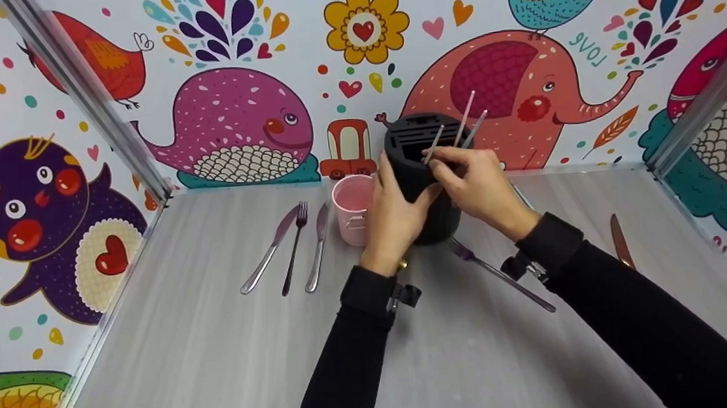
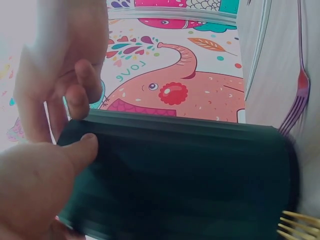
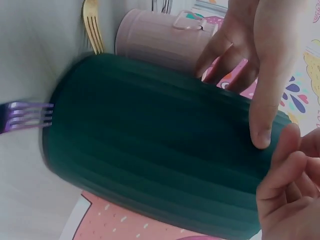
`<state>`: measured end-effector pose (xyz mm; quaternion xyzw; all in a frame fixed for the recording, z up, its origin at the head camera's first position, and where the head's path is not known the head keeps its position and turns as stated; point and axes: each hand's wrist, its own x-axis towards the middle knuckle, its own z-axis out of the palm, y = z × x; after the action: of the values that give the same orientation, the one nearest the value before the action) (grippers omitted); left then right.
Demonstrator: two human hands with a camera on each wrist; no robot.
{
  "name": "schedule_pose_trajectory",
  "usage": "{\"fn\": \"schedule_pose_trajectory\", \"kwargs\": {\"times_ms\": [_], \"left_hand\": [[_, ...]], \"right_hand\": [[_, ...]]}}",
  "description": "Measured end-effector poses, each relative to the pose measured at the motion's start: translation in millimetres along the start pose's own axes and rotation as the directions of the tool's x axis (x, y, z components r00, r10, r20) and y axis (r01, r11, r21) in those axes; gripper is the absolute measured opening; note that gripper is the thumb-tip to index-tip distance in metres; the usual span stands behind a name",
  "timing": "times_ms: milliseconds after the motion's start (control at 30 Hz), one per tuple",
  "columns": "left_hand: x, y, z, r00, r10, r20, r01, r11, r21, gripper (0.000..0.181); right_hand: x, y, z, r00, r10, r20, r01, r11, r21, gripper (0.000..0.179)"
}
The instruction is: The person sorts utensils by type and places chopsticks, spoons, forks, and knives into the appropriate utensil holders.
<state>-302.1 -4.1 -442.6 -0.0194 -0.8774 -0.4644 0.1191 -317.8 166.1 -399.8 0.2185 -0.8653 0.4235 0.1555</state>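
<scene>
Head view: printed wall [image 1: 361, 87] bearing a mirrored "LOVE" [image 1: 587, 49], with a dark slotted holder [image 1: 439, 222] before it, beside a pink cup [image 1: 353, 221].
Left hand [image 1: 397, 215] grips the holder near its rim; right hand [image 1: 480, 185], fingertips partly hidden, seems to pinch a pale stick [image 1: 436, 141] at the opening.

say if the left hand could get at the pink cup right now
Probably yes, after letting go: the left hand holds the black container, but the pink cup stands close beside it.
</scene>
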Motion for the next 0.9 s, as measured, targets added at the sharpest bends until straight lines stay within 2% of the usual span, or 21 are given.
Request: {"fn": "schedule_pose_trajectory", "kwargs": {"times_ms": [200,467,567,900], "left_hand": [[-0.8,1.7,0.1,1.0,-0.016,0.006,0.016,1.0,0.007,0.112],[-1.3,2.3,-0.6,0.999,-0.041,0.015,0.041,0.999,0.001,0.113],[-1.4,2.1,-0.8,0.998,-0.055,0.023,0.054,0.999,0.005,0.113],[-1.4,0.9,-0.4,0.997,-0.072,0.038,0.072,0.997,-0.024,0.113]], "right_hand": [[-8.4,9.5,-6.6,0.992,-0.1,-0.08,0.099,0.995,-0.014,0.025],[-22.8,23.3,-15.2,0.956,-0.203,-0.21,0.216,0.975,0.041,0.024],[-28.4,26.3,-18.1,0.949,-0.218,-0.226,0.229,0.973,0.019,0.024],[-42.5,33.3,-36.5,0.964,-0.19,-0.187,0.192,0.981,-0.008,0.024]]}}
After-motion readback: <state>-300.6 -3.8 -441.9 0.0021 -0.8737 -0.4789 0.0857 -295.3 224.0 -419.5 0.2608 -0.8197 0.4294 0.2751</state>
